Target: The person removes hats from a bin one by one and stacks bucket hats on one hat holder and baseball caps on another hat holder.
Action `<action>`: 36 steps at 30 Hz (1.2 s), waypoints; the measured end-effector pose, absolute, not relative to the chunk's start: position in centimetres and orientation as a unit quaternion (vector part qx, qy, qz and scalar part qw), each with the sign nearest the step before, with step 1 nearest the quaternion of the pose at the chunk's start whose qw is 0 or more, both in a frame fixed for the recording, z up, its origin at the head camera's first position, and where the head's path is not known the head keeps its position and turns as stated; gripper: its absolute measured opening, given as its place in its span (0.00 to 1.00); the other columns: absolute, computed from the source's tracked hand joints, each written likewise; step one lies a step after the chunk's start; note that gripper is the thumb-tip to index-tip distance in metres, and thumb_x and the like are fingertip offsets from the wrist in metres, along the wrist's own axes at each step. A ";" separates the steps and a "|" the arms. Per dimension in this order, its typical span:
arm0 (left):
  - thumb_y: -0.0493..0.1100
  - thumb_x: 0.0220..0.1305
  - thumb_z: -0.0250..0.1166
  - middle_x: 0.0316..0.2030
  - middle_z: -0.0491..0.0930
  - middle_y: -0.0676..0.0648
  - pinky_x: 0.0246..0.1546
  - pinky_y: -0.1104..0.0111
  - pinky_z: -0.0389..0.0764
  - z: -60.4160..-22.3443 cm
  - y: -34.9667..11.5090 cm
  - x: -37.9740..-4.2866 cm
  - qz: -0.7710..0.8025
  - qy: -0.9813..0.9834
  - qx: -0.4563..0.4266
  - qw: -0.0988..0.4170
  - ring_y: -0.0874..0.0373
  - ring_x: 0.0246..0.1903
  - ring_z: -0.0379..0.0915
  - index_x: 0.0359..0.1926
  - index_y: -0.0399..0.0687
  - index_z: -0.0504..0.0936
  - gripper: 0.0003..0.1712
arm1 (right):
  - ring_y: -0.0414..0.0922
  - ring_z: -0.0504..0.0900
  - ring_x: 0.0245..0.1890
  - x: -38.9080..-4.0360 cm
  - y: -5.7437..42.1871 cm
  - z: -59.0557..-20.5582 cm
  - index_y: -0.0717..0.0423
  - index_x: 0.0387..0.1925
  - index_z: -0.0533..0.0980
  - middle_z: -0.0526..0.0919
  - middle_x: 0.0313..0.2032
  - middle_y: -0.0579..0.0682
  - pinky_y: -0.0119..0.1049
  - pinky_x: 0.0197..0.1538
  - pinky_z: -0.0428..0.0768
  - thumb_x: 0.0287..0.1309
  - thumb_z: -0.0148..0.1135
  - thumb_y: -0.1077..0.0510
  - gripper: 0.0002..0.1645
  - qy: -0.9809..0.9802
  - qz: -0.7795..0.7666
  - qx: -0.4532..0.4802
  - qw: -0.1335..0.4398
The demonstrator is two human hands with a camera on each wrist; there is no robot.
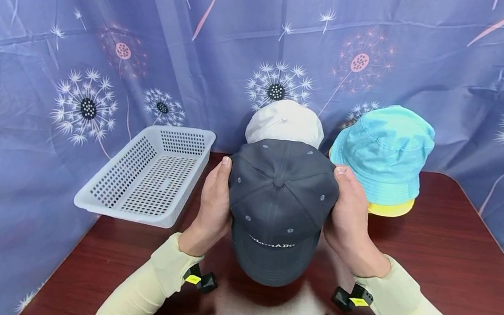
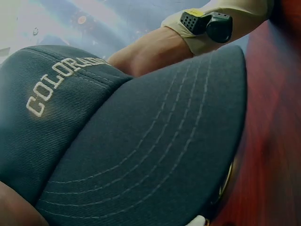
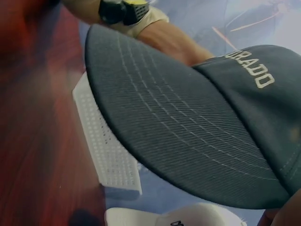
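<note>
A dark grey baseball cap [image 1: 277, 200] with white COLORADO lettering is held up between both hands, its brim toward the person. My left hand [image 1: 215, 204] grips the cap's left side, thumb up along the edge. On the opposite side my right hand [image 1: 349, 218] grips it the same way. The fingers behind and under the cap are hidden. In the left wrist view the cap's brim [image 2: 141, 141] fills much of the picture; the right wrist view shows the brim [image 3: 169, 117] from the other side. Behind the cap is a white cap [image 1: 284, 120], partly covered.
A white perforated plastic basket [image 1: 175, 216] stands at the left of the dark red table [image 1: 446, 254]. At the right, a light blue bucket hat [image 1: 383, 144] sits over something yellow [image 1: 391, 209]. A blue dandelion-print cloth [image 1: 226, 35] hangs behind.
</note>
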State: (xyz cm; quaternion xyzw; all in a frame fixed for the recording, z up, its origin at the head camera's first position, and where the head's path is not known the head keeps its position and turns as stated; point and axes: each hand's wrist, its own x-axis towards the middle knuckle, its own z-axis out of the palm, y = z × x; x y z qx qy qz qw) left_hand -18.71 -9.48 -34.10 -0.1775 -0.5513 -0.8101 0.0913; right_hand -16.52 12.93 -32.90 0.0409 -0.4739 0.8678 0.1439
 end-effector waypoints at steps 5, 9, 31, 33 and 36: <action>0.55 0.87 0.47 0.52 0.84 0.45 0.56 0.60 0.84 -34.4 -9.1 -19.2 -0.813 -0.544 -0.179 0.100 0.54 0.51 0.81 0.60 0.41 0.81 0.26 | 0.43 0.71 0.32 -17.3 12.8 -33.3 0.54 0.31 0.71 0.72 0.27 0.45 0.31 0.32 0.73 0.83 0.42 0.61 0.19 -0.487 0.852 0.039 0.188; 0.56 0.87 0.46 0.51 0.84 0.45 0.54 0.61 0.84 -34.5 -8.9 -19.5 -0.810 -0.547 -0.180 0.108 0.54 0.51 0.81 0.60 0.42 0.81 0.26 | 0.43 0.72 0.32 -17.9 12.9 -33.6 0.55 0.33 0.73 0.73 0.28 0.45 0.31 0.32 0.73 0.83 0.44 0.59 0.18 -0.519 0.830 0.035 0.201; 0.53 0.88 0.44 0.43 0.79 0.49 0.51 0.58 0.81 -31.5 -7.7 -24.6 -0.776 -0.566 -0.219 0.171 0.53 0.45 0.77 0.53 0.44 0.79 0.22 | 0.45 0.78 0.41 -23.0 13.0 -31.1 0.53 0.46 0.77 0.79 0.43 0.49 0.35 0.40 0.80 0.82 0.52 0.54 0.10 -0.523 0.804 0.104 0.262; 0.52 0.88 0.44 0.47 0.80 0.48 0.56 0.55 0.81 -31.1 -7.6 -25.3 -0.781 -0.557 -0.222 0.176 0.53 0.49 0.78 0.58 0.41 0.79 0.23 | 0.45 0.79 0.36 -23.7 12.8 -30.5 0.54 0.46 0.78 0.79 0.40 0.50 0.36 0.37 0.80 0.82 0.52 0.53 0.11 -0.521 0.803 0.107 0.268; 0.50 0.88 0.43 0.51 0.81 0.47 0.61 0.51 0.80 -30.5 -7.5 -26.3 -0.787 -0.545 -0.224 0.183 0.52 0.53 0.79 0.63 0.37 0.77 0.25 | 0.46 0.79 0.36 -24.8 12.7 -29.7 0.55 0.45 0.78 0.79 0.39 0.51 0.37 0.38 0.80 0.82 0.52 0.53 0.11 -0.524 0.799 0.103 0.276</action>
